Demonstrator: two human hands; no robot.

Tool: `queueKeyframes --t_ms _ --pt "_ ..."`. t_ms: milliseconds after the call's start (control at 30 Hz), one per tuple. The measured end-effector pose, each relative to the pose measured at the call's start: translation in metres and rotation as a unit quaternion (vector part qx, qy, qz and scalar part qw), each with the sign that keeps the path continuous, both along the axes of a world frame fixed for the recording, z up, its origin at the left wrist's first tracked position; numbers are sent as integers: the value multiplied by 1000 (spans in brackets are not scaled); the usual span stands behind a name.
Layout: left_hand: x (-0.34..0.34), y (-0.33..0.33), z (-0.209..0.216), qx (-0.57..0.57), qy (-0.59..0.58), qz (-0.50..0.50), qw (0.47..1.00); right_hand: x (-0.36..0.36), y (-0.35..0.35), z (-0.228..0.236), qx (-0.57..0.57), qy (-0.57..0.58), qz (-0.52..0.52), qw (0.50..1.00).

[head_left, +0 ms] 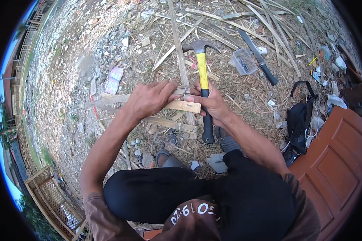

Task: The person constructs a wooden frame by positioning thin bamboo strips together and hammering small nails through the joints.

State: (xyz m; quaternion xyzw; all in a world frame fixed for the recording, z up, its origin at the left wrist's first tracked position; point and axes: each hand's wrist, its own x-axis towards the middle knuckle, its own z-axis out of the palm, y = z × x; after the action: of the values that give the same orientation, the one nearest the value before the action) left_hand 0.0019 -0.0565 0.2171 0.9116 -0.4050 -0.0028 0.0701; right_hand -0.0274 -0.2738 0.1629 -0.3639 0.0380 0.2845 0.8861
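My left hand (147,99) is closed around short wooden slats near the middle of the view. One pale slat (186,106) juts out below its fingers, its cut end to the right. These slats cross a long upright bamboo strip (177,42), and another slat (173,123) crosses it lower down. My right hand (214,102) is closed on a claw hammer (203,70) with a yellow and black handle, its head pointing away from me. The right thumb and fingertips press at the crossing, close to the left fingertips. What lies between the fingertips is partly hidden.
A machete (256,51) with a black handle lies beside a clear plastic tub (244,62) of small dark pieces, perhaps nails. Loose bamboo strips (269,24) spread at the back right. A black bag (299,122) and a brown door panel (334,160) are at right.
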Motion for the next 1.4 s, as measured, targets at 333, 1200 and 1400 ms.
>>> queueKeyframes --t_ms 333,1200,1400 --pt "-9 6 -5 -29 119 60 991 -4 3 -3 -5 -31 3 1000" --pt "-15 12 -39 -15 -61 -24 998 -4 -6 -20 -108 30 8 994" --pt "-16 10 -45 -69 22 14 997 -5 -3 -26 -123 55 21 991"
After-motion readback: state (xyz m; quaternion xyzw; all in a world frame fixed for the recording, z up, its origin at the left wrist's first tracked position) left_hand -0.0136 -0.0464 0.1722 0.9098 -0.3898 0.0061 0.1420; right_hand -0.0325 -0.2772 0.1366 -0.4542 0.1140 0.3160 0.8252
